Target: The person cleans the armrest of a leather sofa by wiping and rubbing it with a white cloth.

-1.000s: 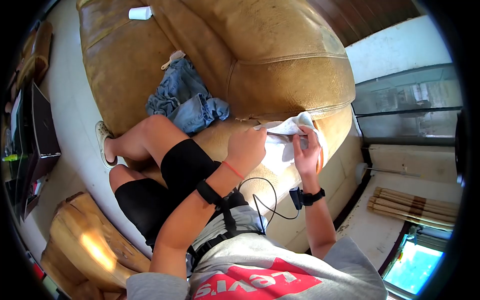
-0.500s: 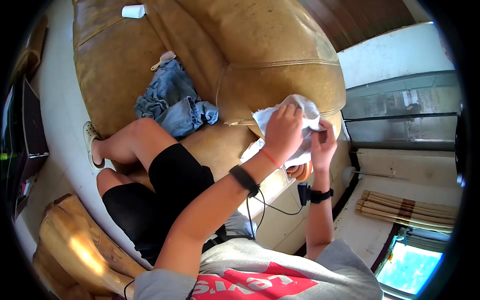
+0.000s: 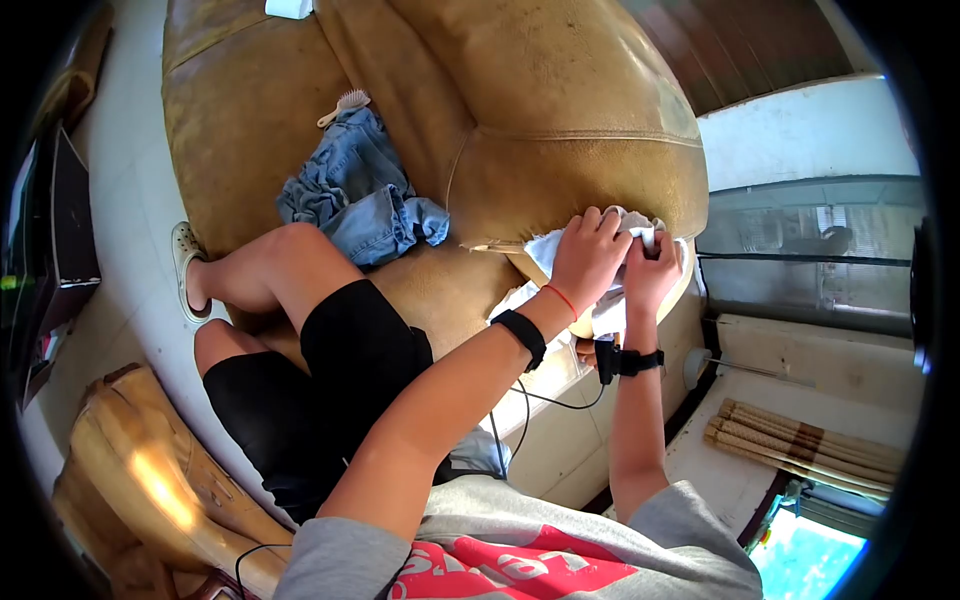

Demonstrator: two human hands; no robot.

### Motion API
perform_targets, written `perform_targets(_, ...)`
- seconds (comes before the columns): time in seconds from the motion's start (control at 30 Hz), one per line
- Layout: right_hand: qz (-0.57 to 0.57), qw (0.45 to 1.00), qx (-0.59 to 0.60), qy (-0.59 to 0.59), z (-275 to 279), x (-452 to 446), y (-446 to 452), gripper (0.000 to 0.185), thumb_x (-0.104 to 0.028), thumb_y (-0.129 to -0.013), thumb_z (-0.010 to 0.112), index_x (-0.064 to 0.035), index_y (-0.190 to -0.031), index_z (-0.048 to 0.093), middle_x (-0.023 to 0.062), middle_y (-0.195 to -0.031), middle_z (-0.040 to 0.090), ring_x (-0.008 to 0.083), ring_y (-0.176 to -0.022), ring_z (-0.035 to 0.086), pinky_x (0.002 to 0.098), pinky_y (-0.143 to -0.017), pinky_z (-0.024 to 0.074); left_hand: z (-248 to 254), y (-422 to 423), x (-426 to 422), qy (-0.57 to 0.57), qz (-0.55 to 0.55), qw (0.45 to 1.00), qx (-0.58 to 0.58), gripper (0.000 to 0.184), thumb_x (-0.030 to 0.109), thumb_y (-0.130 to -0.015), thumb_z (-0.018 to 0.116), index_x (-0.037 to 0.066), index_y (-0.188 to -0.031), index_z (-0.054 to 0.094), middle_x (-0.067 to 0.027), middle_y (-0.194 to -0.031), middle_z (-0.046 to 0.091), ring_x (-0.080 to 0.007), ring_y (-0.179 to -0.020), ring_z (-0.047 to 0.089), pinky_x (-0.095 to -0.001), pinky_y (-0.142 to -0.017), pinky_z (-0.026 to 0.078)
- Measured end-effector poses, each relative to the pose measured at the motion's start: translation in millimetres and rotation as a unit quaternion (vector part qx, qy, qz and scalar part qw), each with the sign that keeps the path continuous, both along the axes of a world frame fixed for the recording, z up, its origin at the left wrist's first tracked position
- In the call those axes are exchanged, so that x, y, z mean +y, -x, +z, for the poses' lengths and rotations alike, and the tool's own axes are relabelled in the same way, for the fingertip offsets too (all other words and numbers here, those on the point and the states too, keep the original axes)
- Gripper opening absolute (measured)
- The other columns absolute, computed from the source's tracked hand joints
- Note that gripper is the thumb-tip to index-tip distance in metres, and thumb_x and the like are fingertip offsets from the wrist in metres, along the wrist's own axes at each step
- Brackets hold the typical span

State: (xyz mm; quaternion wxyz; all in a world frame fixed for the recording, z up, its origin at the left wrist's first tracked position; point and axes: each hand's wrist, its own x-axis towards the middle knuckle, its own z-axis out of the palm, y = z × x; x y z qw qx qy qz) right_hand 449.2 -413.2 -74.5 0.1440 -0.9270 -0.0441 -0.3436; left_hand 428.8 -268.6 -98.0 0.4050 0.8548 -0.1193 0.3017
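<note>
A thin white cloth (image 3: 542, 252) lies bunched on the worn arm of the brown leather sofa, with a greyish fold showing past the fingertips. My left hand (image 3: 592, 258) grips its upper part, fingers curled over the fabric. Close beside it on the right, my right hand (image 3: 652, 272) pinches another fold between thumb and fingers. Part of the cloth is hidden under both hands and hangs below them. A crumpled pair of blue denim jeans (image 3: 365, 205) rests on the seat left of my hands, apart from them.
A hairbrush (image 3: 350, 102) lies above the jeans on the brown sofa (image 3: 560, 90). A white object (image 3: 289, 8) is at the top edge. Black cables (image 3: 560, 402) run between my wrist straps. A second brown seat (image 3: 160, 460) stands lower left; a curtain (image 3: 800, 445) hangs at right.
My hands have come closer together, and the cloth, earlier held up and spread, is now lower and more bunched against the sofa arm. The view has shifted slightly.
</note>
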Motion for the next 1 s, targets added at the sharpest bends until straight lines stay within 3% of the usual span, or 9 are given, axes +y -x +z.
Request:
perform_targets(0.07, 0.044, 0.999, 0.016, -0.026, 3.0, 9.8, 12.3, 0.018, -0.005, -0.076, 0.079, -0.0014, -0.079, 0.062, 0.0126, -0.073, 0.057, 0.0312, -0.065, 0.053, 0.0432, -0.061, 0.0454, -4.0, 4.0, 0.9, 0.027, -0.014, 1.0, -0.007, 0.013, 0.012, -0.079, 0.069, 0.009, -0.091, 0.073, -0.0062, -0.1, 0.064, -0.0262, -0.098, 0.06, -0.0393, -0.079, 0.052)
perform_targets(0.17, 0.058, 0.995, 0.064, -0.056, 4.1, 9.2, 27.7, 0.017, -0.003, -0.075, 0.08, -0.0013, -0.081, 0.064, 0.0113, -0.073, 0.057, 0.0263, -0.064, 0.055, 0.0388, -0.059, 0.0456, -10.6, 11.8, 5.0, 0.055, -0.017, 0.998, -0.034, 0.011, 0.012, -0.078, 0.069, 0.008, -0.087, 0.074, -0.0049, -0.099, 0.063, -0.0264, -0.102, 0.061, -0.0404, -0.088, 0.054)
perform_targets(0.27, 0.098, 0.989, 0.073, -0.082, 6.1, 8.7, 34.9, 0.017, 0.0, -0.074, 0.08, -0.0013, -0.084, 0.066, 0.011, -0.075, 0.059, 0.0254, -0.065, 0.057, 0.0379, -0.059, 0.0477, -14.0, 16.3, 11.4, 0.01, -0.016, 0.998, -0.053, 0.01, 0.013, -0.079, 0.069, 0.008, -0.087, 0.074, -0.005, -0.098, 0.063, -0.0263, -0.103, 0.061, -0.0398, -0.093, 0.054)
perform_targets(0.37, 0.083, 0.992, 0.068, -0.063, 10.4, 4.5, 33.8, 0.029, 0.001, -0.077, 0.076, -0.0032, -0.106, 0.074, 0.013, -0.089, 0.067, 0.0311, -0.078, 0.065, 0.042, -0.072, 0.0541, -19.8, 27.7, 18.1, -0.027, -0.071, 0.997, 0.004, 0.018, 0.013, -0.082, 0.068, 0.009, -0.097, 0.076, -0.0054, -0.108, 0.067, -0.0258, -0.111, 0.062, -0.0398, -0.099, 0.053)
perform_targets(0.43, 0.059, 0.997, 0.051, -0.001, 18.2, 7.0, 32.8, 0.042, -0.003, -0.083, 0.073, -0.0023, -0.125, 0.073, 0.016, -0.098, 0.07, 0.036, -0.09, 0.067, 0.0454, -0.082, 0.0552, -25.4, 32.6, 17.4, 0.001, -0.034, 0.999, -0.034, 0.025, 0.014, -0.084, 0.067, 0.008, -0.107, 0.076, -0.0062, -0.116, 0.069, -0.0251, -0.118, 0.061, -0.0393, -0.104, 0.052)
perform_targets(0.5, 0.056, 0.998, 0.011, 0.025, 14.3, 9.4, 24.4, 0.041, -0.006, -0.085, 0.072, 0.0001, -0.126, 0.072, 0.0168, -0.096, 0.07, 0.0364, -0.089, 0.066, 0.046, -0.081, 0.0546, -34.3, 37.6, 15.7, -0.01, -0.021, 0.999, -0.041, 0.038, 0.014, -0.087, 0.066, 0.007, -0.123, 0.072, -0.0072, -0.13, 0.069, -0.0251, -0.13, 0.059, -0.0403, -0.113, 0.049)
perform_targets(0.7, 0.088, 0.995, 0.017, 0.045, -14.8, 33.3, 29.9, 0.036, -0.003, -0.087, 0.067, 0.0006, -0.122, 0.076, 0.0167, -0.08, 0.067, 0.0352, -0.07, 0.064, 0.0459, -0.068, 0.0529, -41.1, 39.6, 17.4, -0.042, -0.043, 0.998, -0.02, 0.035, 0.014, -0.084, 0.067, 0.0, -0.116, 0.075, -0.0096, -0.122, 0.072, -0.0283, -0.132, 0.058, -0.0421, -0.118, 0.046)
perform_targets(0.9, 0.175, 0.982, 0.074, -0.021, -17.9, 40.6, 55.2, 0.039, 0.0, -0.09, 0.067, -0.0025, -0.128, 0.075, 0.0181, -0.087, 0.071, 0.0336, -0.074, 0.069, 0.0423, -0.07, 0.0551, -53.6, 48.6, 22.3, -0.083, -0.07, 0.994, -0.003, 0.033, 0.013, -0.085, 0.066, -0.002, -0.112, 0.077, -0.0116, -0.118, 0.075, -0.0295, -0.134, 0.058, -0.0421, -0.123, 0.042)
perform_targets(1.0, 0.177, 0.981, 0.061, 0.057, -9.5, 36.2, 49.7, 0.043, -0.001, -0.089, 0.069, 0.0017, -0.132, 0.071, 0.0181, -0.09, 0.072, 0.0335, -0.074, 0.069, 0.0412, -0.069, 0.0552, -50.4, 46.9, 23.8, -0.064, -0.061, 0.996, -0.024, 0.035, 0.013, -0.085, 0.066, -0.002, -0.115, 0.076, -0.0116, -0.122, 0.074, -0.0297, -0.134, 0.058, -0.0426, -0.123, 0.042)
